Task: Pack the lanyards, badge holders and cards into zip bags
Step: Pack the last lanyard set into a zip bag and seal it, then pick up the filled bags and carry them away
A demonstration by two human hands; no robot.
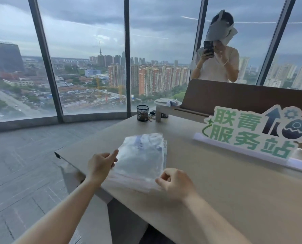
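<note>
A stack of clear zip bags (141,159) lies on the beige table (217,182) near its left corner, blurred, with bluish contents faintly showing at its far end. My left hand (101,164) pinches the stack's left edge between thumb and forefinger. At the near right corner of the stack, my right hand (175,182) pinches the edge with curled fingers. No lanyards, badge holders or cards can be made out apart from the stack.
A green and white sign (252,134) stands on the table to the right. At the far end are a black mesh pen cup (142,113), a small riser shelf (166,106) and a brown partition (243,97). Behind it a person (217,64) holds a phone. The table's edge drops to the floor on the left.
</note>
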